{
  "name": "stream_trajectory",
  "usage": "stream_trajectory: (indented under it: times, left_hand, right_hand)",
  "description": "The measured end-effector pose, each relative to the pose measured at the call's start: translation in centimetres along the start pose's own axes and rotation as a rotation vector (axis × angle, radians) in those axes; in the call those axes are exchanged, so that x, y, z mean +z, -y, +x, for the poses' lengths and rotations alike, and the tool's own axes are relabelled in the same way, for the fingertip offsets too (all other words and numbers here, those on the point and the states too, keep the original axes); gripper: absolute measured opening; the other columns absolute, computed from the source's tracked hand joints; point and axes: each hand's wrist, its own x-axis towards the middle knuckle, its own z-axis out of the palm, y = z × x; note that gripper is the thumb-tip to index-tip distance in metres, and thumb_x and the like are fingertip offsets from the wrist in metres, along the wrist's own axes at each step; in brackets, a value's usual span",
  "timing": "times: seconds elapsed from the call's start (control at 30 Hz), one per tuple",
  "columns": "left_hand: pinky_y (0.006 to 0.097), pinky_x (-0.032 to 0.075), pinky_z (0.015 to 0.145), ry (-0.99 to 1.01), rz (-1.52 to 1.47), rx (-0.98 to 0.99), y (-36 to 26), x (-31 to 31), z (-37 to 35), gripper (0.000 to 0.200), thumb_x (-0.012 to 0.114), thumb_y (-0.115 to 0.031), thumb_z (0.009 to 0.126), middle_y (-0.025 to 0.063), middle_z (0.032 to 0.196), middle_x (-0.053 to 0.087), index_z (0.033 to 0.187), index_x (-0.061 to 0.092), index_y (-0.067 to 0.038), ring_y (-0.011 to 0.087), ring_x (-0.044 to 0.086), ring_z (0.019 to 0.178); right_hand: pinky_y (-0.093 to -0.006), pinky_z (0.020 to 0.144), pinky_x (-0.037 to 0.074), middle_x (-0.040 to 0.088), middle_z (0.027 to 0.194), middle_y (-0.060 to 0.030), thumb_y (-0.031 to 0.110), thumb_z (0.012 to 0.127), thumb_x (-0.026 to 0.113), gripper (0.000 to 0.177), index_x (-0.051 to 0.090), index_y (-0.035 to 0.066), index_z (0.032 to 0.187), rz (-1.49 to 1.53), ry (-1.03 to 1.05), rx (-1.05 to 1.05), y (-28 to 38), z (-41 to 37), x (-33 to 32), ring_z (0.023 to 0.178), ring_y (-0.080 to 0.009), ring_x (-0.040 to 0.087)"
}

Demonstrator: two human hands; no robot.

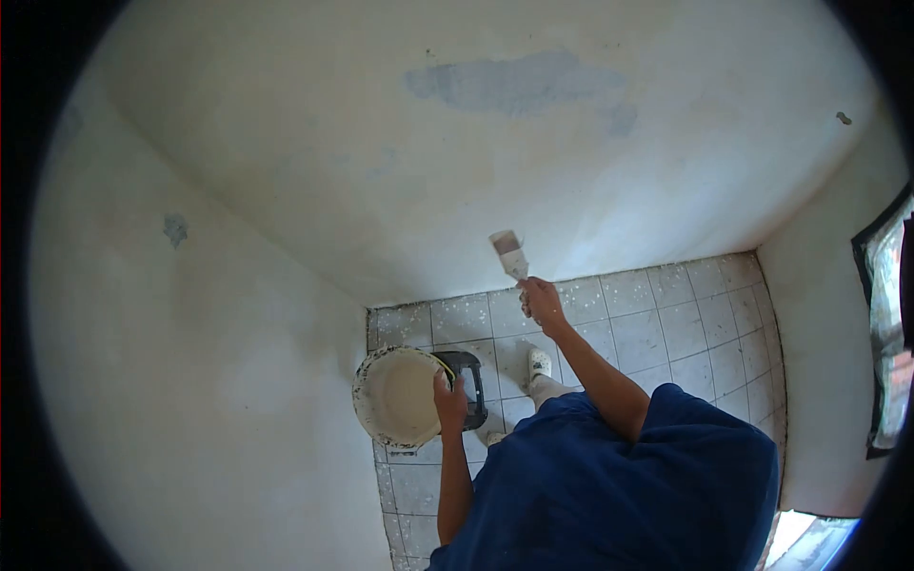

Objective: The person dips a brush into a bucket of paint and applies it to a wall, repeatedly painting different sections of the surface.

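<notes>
My right hand (543,303) is closed around the handle of a flat paintbrush (509,249), bristles pointing up and away toward the wall ahead. Pale paint coats the lower part of the brush. At the right edge of a round paint bucket (361,406), my left hand (450,402) grips the rim, near a thin yellow strip. Inside the bucket is cream-coloured paint (405,395); dried drips and specks cover its rim.
A black plastic stand or crate (476,390) sits beside the bucket. Paint-spattered tiles (638,324) cover the floor, with my shoe (539,363) on them. The facing wall (381,228) has a grey patch (514,84). A side wall (190,381) adjoins left; a window (890,324) is right.
</notes>
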Motion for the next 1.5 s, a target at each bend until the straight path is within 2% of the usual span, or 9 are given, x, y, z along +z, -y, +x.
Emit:
stream_trajectory:
  times: [0.17,0.37,0.63,0.97,1.07,1.17,1.27,1.37,1.5]
  left_hand:
    - [0.0375,0.043,0.093,0.160,-0.137,0.039,-6.0,4.8,6.3,0.053,0.060,-0.023,0.086,0.0249,0.126,0.049,0.129,0.041,0.002,0.0329,0.054,0.113]
    - [0.0352,0.044,0.094,0.243,-0.272,0.171,-11.0,10.8,12.7,0.048,0.059,-0.019,0.089,0.0233,0.125,0.051,0.128,0.042,0.003,0.0279,0.053,0.114]
    - [0.0336,0.042,0.095,0.225,-0.395,-0.025,-16.8,10.6,14.5,0.045,0.059,-0.018,0.089,0.0210,0.118,0.056,0.125,0.044,0.004,0.0255,0.055,0.111]
    - [0.0337,0.044,0.092,0.246,-0.342,0.036,-17.3,9.5,20.3,0.042,0.057,-0.020,0.090,0.0204,0.114,0.059,0.124,0.046,0.003,0.0248,0.057,0.108]
    - [0.0339,0.044,0.091,0.258,-0.361,0.063,-18.3,9.5,22.4,0.042,0.058,-0.020,0.090,0.0204,0.114,0.059,0.124,0.046,0.002,0.0249,0.058,0.106]
    - [0.0333,0.044,0.091,0.256,-0.336,0.081,-18.6,9.5,23.9,0.042,0.058,-0.021,0.090,0.0203,0.113,0.060,0.124,0.046,0.001,0.0246,0.058,0.106]
    - [0.0328,0.045,0.091,0.267,-0.353,0.058,-19.4,8.9,24.4,0.042,0.058,-0.021,0.090,0.0203,0.114,0.059,0.123,0.046,0.002,0.0247,0.058,0.106]
    - [0.0326,0.045,0.091,0.284,-0.344,0.052,-18.8,8.9,25.1,0.042,0.057,-0.021,0.090,0.0205,0.114,0.059,0.124,0.046,0.002,0.0245,0.058,0.106]
    - [0.0332,0.044,0.091,0.307,-0.353,0.055,-17.8,9.2,25.9,0.043,0.057,-0.021,0.090,0.0211,0.114,0.059,0.125,0.045,0.001,0.0246,0.058,0.106]
  right_hand:
    - [-0.0244,0.038,0.033,0.045,0.056,0.0008,0.021,0.089,0.052,0.020,0.059,0.002,0.087,0.115,0.004,-0.059,5.4,3.8,-1.1,0.042,-0.0081,0.042]
    - [-0.0234,0.037,0.031,0.044,0.055,0.0015,0.018,0.091,0.052,0.018,0.059,0.002,0.088,0.156,0.068,-0.200,11.0,7.8,-0.9,0.041,-0.0067,0.039]
    - [-0.0223,0.039,0.031,0.044,0.055,0.0029,0.023,0.095,0.052,0.023,0.059,0.002,0.092,0.196,0.187,-0.287,15.7,11.9,3.3,0.042,-0.0049,0.039]
    - [-0.0216,0.042,0.034,0.046,0.056,0.0028,0.023,0.094,0.053,0.023,0.060,0.002,0.089,0.248,0.148,-0.553,21.2,16.4,9.9,0.046,-0.0037,0.040]
    - [-0.0208,0.039,0.028,0.041,0.055,0.0051,0.021,0.096,0.051,0.022,0.055,0.004,0.083,0.221,0.078,-0.598,20.2,19.1,11.0,0.044,-0.0031,0.035]
    - [-0.0207,0.039,0.029,0.041,0.055,0.0050,0.020,0.096,0.051,0.021,0.054,0.004,0.082,0.135,0.050,-0.549,17.0,20.2,10.4,0.045,-0.0026,0.035]
    - [-0.0220,0.042,0.036,0.048,0.056,0.0023,0.022,0.094,0.054,0.022,0.059,0.001,0.086,0.063,0.040,-0.505,12.8,21.3,9.3,0.048,-0.0035,0.043]
    - [-0.0214,0.042,0.035,0.048,0.056,0.0022,0.019,0.094,0.054,0.020,0.057,0.001,0.085,0.173,0.065,-0.576,12.8,21.0,9.9,0.048,-0.0031,0.043]
    - [-0.0214,0.041,0.033,0.045,0.055,0.0026,0.017,0.095,0.052,0.020,0.051,0.003,0.080,0.248,0.064,-0.699,18.5,19.6,12.2,0.047,-0.0032,0.040]
